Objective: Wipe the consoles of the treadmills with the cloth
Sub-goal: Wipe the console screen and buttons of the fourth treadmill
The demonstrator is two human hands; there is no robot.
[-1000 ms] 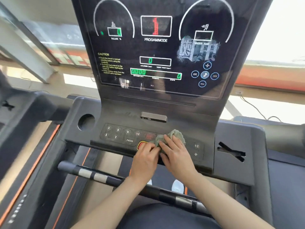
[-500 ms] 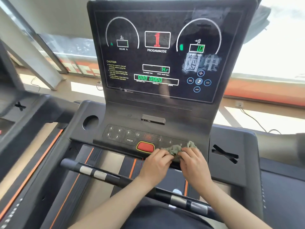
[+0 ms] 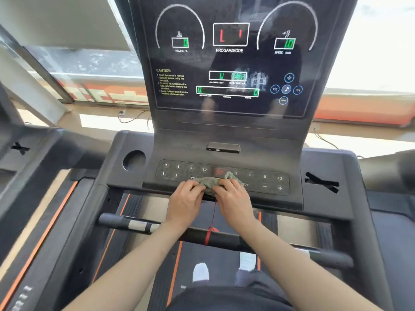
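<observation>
A person standing on a treadmill works a crumpled greenish cloth (image 3: 213, 184) along the front of the console (image 3: 253, 149). The cloth sits at the middle of the keypad (image 3: 265, 179), just below its red readout. The left hand (image 3: 185, 199) and right hand (image 3: 233, 200) lie side by side, knuckles up. Their fingers curl down onto the bunched cloth and grip it between them. Whether the thumbs tuck under it cannot be seen.

The cloth looks soft, light and limp, a wad that takes any shape and slides easily on smooth plastic. It would likely handle best gathered under flat fingers near its middle, so that loose corners do not drag. A light press should be enough, since the screen (image 3: 229, 63) is lit and firm pressure over the keys could trigger them.

A red cord (image 3: 213, 217) runs from under the cloth down to the handlebar (image 3: 134, 224), where it is tied, and a trailing fold might catch on it. A hazy smear shows on the screen right of centre, which suggests that surface has yet to be wiped.
</observation>
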